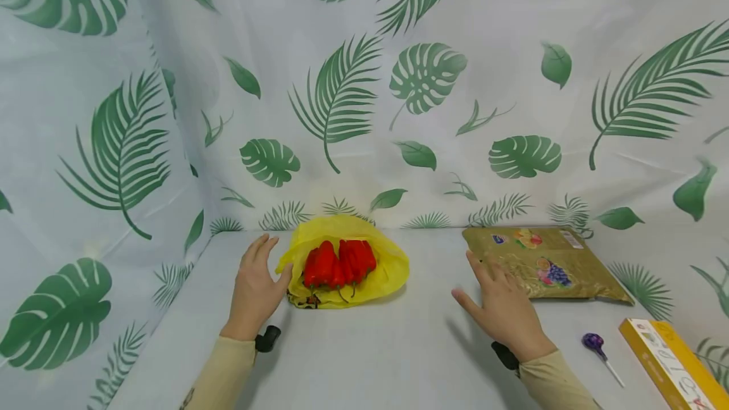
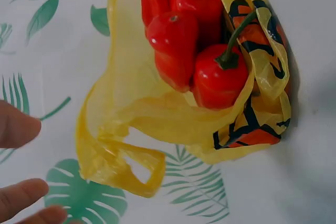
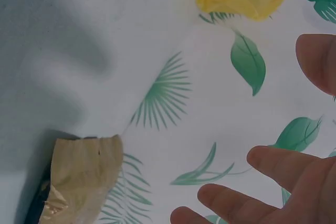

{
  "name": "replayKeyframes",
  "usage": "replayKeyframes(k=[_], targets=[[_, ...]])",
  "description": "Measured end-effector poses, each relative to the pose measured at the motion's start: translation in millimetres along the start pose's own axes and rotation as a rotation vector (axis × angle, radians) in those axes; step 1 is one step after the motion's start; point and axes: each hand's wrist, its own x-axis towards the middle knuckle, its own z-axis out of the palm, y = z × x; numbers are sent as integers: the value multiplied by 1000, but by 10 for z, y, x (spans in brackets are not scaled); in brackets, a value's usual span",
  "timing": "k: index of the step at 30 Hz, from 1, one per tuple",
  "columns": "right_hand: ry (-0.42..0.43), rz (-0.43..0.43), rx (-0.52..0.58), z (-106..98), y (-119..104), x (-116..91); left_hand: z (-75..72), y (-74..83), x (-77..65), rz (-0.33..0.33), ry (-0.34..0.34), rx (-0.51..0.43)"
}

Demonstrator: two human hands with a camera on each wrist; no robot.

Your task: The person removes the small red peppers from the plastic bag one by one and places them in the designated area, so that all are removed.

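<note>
Sleeves point(image 1: 221, 371) end at left hand point(image 1: 254, 290) and right hand point(image 1: 505, 316), both spread and empty, yellow bag point(image 1: 330, 226) of red peppers point(image 1: 325, 264) lying between two and three o'clock from the nearer left.

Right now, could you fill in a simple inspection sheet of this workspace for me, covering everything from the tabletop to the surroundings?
Surface: pale, smooth-looking table.
Job's things: open yellow bag with red peppers inside, beside the left hand; gold packet lying flat, partly behind the right hand in the head view.
Clutter: purple lollipop and yellow-orange box, both towards the right.
Grip: left hand and right hand both have fingers extended and hold nothing.
Cables: nothing seen.
Surroundings: white sheeting with green leaf prints at the back and sides.
</note>
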Motion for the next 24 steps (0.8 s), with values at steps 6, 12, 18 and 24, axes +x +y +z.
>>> replayKeyframes(k=[6,12,18,24], targets=[[-30,-16,87,48,-61,31,36,-53,47,-96,-43,-56],[-25,-74,216,111,-223,132,65,-61,83,-142,-71,-62],[-35,-103,347,193,-502,322,65,-36,130,-171,-116,-73],[-51,-119,449,362,-804,550,68,-3,133,-209,-211,-112]])
